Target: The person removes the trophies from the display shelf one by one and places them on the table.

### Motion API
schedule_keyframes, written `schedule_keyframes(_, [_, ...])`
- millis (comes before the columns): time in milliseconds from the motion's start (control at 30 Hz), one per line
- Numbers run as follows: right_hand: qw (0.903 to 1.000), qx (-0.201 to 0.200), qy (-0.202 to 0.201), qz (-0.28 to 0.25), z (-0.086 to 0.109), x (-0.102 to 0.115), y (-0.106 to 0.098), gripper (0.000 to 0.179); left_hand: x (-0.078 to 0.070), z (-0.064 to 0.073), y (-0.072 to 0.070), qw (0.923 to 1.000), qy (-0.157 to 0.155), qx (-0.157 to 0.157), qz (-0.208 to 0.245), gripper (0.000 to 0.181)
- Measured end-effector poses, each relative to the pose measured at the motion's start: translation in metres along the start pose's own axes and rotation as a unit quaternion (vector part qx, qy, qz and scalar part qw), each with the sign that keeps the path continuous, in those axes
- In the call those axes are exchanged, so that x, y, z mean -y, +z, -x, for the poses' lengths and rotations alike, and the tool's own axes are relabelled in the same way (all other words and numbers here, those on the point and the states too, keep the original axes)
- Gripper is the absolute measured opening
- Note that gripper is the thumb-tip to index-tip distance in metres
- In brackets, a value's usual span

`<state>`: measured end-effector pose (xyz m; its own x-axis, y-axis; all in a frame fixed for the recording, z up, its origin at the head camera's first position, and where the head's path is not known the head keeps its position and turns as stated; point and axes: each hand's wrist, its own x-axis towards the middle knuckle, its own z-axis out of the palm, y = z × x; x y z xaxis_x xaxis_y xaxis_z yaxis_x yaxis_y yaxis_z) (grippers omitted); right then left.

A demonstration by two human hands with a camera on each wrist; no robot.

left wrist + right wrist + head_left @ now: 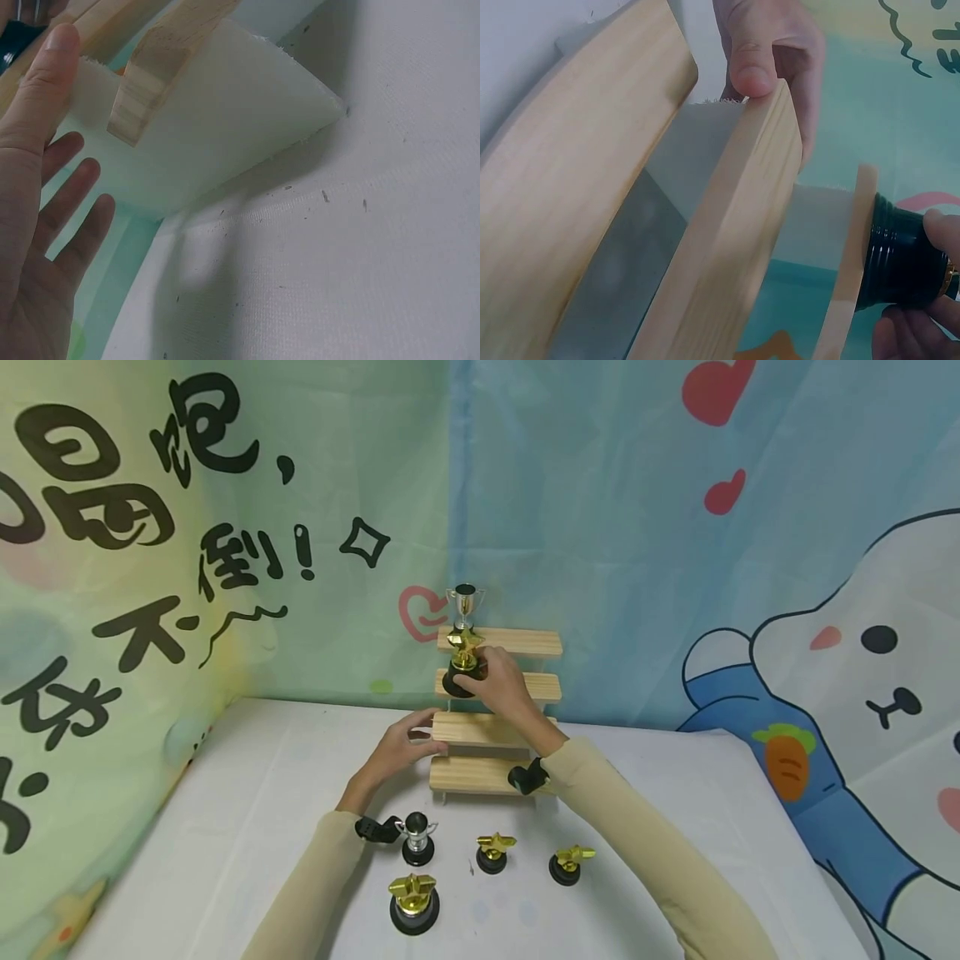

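My right hand (pixel 501 683) pinches the black base of a gold star trophy (pixel 465 647). That base (pixel 901 255) sits right at the left end of the second plank (pixel 542 687) from the top on a wooden tiered stand (pixel 480 728). At the stand's left side is my left hand (pixel 401 745). Its thumb (pixel 754 71) rests on the end of the third plank (pixel 735 217), while its other fingers (pixel 88 225) spread loosely beside the pale side panel (pixel 202 127). A silver cup trophy (pixel 465 602) stands on the top plank's left end, behind the star.
On the white table (pixel 247 793) before the stand are a small silver cup (pixel 417 839), a larger gold-topped trophy (pixel 414 903) and two small gold star trophies, one central (pixel 493 853), one farther right (pixel 567 864). A printed cloth backdrop (pixel 600 527) hangs close behind the stand.
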<state>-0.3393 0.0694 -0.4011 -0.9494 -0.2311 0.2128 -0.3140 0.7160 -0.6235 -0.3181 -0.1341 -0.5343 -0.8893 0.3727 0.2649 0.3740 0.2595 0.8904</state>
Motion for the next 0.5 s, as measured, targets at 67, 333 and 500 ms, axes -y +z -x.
schedule_keyframes(67, [1.0000, -0.002, -0.002, -0.002, 0.000, -0.001, 0.000, 0.052, 0.001, 0.000, 0.000, 1.0000, -0.001, -0.001, 0.000, 0.070])
schedule_keyframes(333, [0.9999, 0.001, 0.005, -0.016, 0.006, -0.001, -0.003, 0.055, 0.000, -0.001, 0.001, 1.0000, -0.002, -0.001, 0.001, 0.069])
schedule_keyframes(500, [0.9998, 0.006, -0.004, -0.016, 0.017, 0.001, -0.011, 0.052, -0.017, 0.003, -0.001, 0.9999, -0.007, 0.008, 0.000, 0.069])
